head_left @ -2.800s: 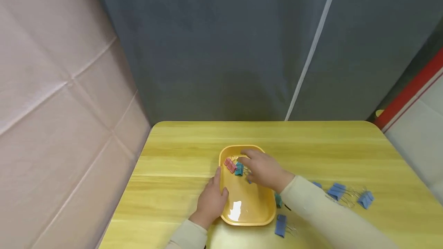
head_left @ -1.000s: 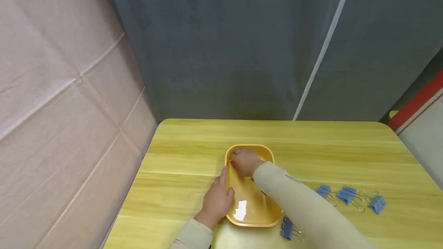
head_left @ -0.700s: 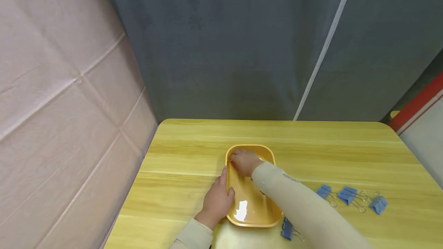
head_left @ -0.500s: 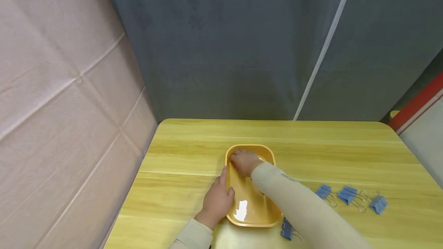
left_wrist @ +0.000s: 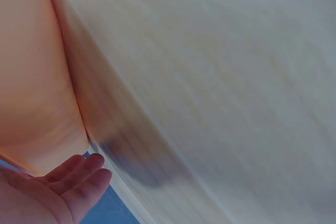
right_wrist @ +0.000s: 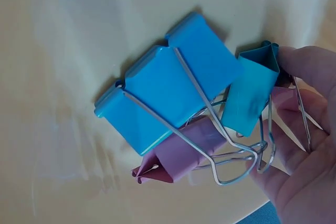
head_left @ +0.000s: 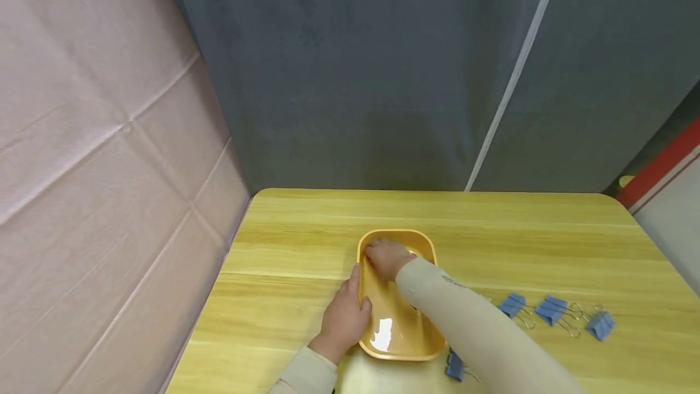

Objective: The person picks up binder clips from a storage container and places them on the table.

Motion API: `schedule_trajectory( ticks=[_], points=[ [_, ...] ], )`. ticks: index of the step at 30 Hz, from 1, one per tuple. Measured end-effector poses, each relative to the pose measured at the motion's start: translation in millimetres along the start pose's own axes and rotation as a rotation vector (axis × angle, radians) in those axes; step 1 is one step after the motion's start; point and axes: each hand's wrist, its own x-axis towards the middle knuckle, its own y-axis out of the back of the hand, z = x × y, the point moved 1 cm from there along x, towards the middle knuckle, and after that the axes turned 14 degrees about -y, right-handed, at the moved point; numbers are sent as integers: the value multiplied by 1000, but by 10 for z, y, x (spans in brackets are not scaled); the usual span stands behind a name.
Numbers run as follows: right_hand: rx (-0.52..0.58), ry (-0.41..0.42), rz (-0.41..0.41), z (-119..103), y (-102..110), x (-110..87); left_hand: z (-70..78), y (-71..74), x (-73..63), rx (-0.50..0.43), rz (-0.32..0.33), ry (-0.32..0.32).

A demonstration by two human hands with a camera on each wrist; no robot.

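In the head view, an orange tray [head_left: 401, 354] stands on the table. My left hand [head_left: 343, 321] rests against its left side, fingers fairly straight; in the left wrist view those fingers [left_wrist: 84, 187] lie by the tray's outer wall. My right hand [head_left: 387, 259] reaches into the tray's far left corner. The right wrist view has its thumb and curled fingers around a small pink binder clip [right_wrist: 285, 97], partly hidden. Beside it lie a teal binder clip [right_wrist: 251, 95], a large blue binder clip [right_wrist: 178, 82] and another pink clip [right_wrist: 184, 148], handles overlapping.
Three blue binder clips [head_left: 551, 309] lie on the wooden table [head_left: 306, 230] to the right of the tray. Another dark blue clip [head_left: 454, 365] sits by the tray's near right corner, partly behind the right sleeve. A grey curtain [head_left: 350, 78] hangs behind the table.
Since the oldest frame, my right hand has moved left and deeper into the tray's far corner, and the teal clip beside the tray has gone from view. The left hand stays at the tray's side.
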Motion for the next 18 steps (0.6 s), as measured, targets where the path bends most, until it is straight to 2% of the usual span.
schedule_trajectory(
  ticks=[18],
  points=[
    [-10, 39, 29, 2, -3, 4, -20, 13, -26, 14, -10, -18]
  ],
)
